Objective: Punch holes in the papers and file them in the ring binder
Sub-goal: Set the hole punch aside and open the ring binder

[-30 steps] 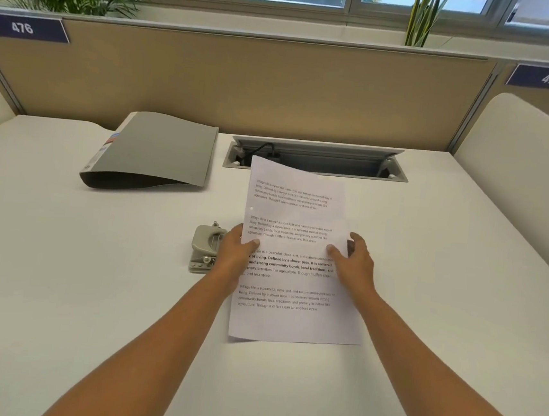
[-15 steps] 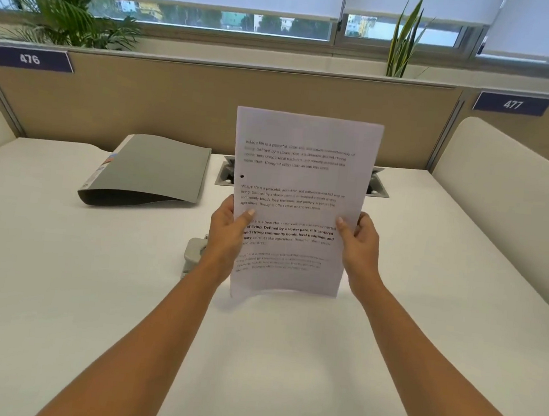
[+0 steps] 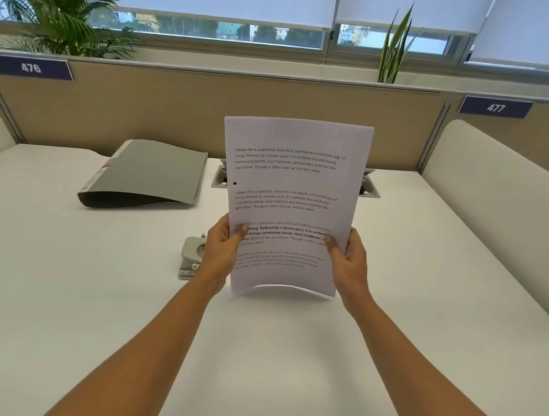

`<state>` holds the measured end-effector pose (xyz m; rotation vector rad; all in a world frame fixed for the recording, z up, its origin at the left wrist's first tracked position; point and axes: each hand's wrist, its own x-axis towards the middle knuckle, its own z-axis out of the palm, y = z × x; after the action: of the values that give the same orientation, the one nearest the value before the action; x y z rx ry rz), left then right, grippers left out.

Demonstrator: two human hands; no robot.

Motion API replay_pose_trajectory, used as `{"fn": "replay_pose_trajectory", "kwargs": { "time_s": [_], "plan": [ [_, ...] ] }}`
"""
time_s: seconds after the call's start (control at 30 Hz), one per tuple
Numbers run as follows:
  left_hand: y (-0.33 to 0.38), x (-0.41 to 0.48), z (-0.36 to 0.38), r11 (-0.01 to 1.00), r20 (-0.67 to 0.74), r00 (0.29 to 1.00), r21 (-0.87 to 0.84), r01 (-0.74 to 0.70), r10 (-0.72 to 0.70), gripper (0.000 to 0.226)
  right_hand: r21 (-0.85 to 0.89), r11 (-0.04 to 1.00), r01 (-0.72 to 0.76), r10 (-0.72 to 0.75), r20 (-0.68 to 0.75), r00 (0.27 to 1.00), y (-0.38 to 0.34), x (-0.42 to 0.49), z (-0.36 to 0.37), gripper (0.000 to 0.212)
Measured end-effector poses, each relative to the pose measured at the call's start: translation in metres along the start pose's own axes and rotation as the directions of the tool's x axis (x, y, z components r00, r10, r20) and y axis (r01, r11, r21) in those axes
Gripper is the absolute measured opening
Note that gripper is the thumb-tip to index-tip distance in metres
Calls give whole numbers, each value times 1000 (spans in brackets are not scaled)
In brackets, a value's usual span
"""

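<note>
I hold the printed papers [image 3: 294, 183] upright above the desk, their bottom edge bowed. My left hand [image 3: 224, 248] grips the left edge and my right hand [image 3: 348, 262] grips the right edge, thumbs on the front. One punched hole shows as a dark dot near the left margin. A small grey hole punch [image 3: 191, 255] sits on the desk just left of my left hand, partly hidden by it. The grey ring binder [image 3: 149, 175] lies closed at the back left of the desk.
A white desk [image 3: 57, 287] stretches all around. Behind the papers a cable tray opening [image 3: 370, 188] is set into the desk. A beige partition [image 3: 175, 111] closes the back, and a cream divider [image 3: 501, 209] stands on the right.
The papers lay flat on the desk a second ago; both hands have lifted them upright. The camera has tilted up a little.
</note>
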<state>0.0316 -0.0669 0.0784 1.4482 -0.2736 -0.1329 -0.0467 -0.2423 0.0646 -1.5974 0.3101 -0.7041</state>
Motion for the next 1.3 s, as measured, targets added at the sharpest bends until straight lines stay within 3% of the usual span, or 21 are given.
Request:
{"fn": "replay_pose_trajectory", "kwargs": {
  "time_s": [0.17, 0.37, 0.6, 0.77, 1.03, 1.2, 1.3],
  "plan": [
    [8, 2, 4, 999, -22, 999, -19, -48, 48, 15, 29, 999, 32, -31, -24, 999, -8, 2, -1, 11],
    [-14, -8, 0, 1000, -22, 999, 6, 26, -26, 17, -51, 998, -28, 30, 26, 999, 16, -16, -5, 28],
    [-4, -9, 6, 1000, -13, 1000, -8, -23, 23, 16, -16, 1000, -14, 15, 13, 1000, 7, -10, -10, 29],
    [-27, -19, 3, 991, -3, 995, 95, 96, -96, 24, -161, 984, -80, 92, 66, 994, 32, -23, -17, 30],
    [-29, -19, 1, 995, -16, 997, 59, 80, -79, 21, -152, 984, -97, 103, 33, 994, 30, -20, -15, 29],
    [-48, -23, -8, 973, 21, 982, 135, 185, -190, 23, -295, 937, -188, 220, 80, 972, 49, -31, -17, 30],
    [-51, -24, -11, 973, 8, 984, 147, 176, -179, 19, -325, 923, -207, 238, 58, 969, 50, -31, -16, 28]
  ]
}}
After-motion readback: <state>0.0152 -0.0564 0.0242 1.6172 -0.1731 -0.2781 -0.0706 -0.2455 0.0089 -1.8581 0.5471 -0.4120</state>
